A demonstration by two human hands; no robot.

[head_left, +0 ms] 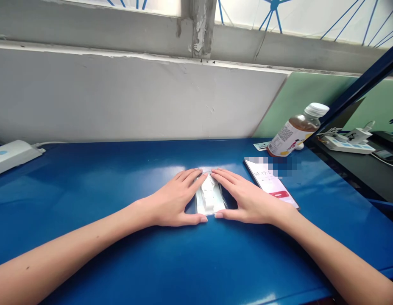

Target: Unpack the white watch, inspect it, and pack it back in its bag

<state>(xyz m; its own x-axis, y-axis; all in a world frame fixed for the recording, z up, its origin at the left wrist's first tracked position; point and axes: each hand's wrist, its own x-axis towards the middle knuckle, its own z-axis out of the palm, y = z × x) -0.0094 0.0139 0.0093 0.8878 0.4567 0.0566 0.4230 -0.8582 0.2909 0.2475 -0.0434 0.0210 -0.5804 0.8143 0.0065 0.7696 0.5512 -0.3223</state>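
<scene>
A small flat white packet (209, 199), seemingly clear plastic around a white item, lies on the blue table between my hands. I cannot make out what is inside. My left hand (174, 197) rests at its left side, fingers stretched to the far edge and thumb beside the near edge. On the other side, my right hand (247, 197) mirrors it, fingertips at the far right corner and thumb by the near right corner. Both hands are open, thumbs apart from the fingers. Parts of the packet's far edge and sides are hidden under the fingers.
Right of my right hand lies a phone (272, 184) showing a timer. Behind it stand a drink bottle (293, 133) and a small card (260, 146). White power strips sit at the far left (16, 156) and far right (349, 145). A wall borders the blue table (97, 178).
</scene>
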